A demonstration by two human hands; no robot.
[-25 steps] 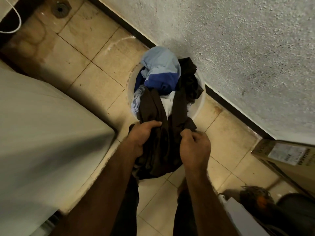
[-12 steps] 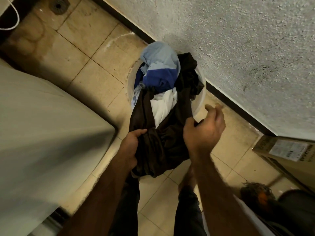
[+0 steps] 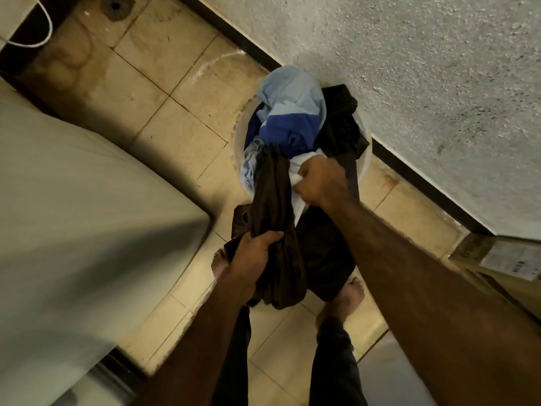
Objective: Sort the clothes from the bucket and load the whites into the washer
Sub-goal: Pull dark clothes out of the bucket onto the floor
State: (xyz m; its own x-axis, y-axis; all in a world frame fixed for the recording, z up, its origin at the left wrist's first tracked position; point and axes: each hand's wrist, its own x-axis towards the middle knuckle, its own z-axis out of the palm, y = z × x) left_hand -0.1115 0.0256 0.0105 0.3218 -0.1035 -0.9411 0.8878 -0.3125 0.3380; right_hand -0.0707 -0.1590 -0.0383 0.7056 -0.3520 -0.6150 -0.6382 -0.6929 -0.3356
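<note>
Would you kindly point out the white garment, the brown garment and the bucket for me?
white garment (image 3: 296, 197), head view, on the fold just below the right hand's grip.
brown garment (image 3: 272, 194), head view, on the hanging length above the left hand.
bucket (image 3: 240, 142), head view, on the pale left rim.

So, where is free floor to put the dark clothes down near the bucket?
Bare tiles lie left of the bucket, between the washer and the wall. A smaller patch lies right of the bucket, before the cardboard box. Below the bucket it is crowded: hanging brown garment and feet.
</note>
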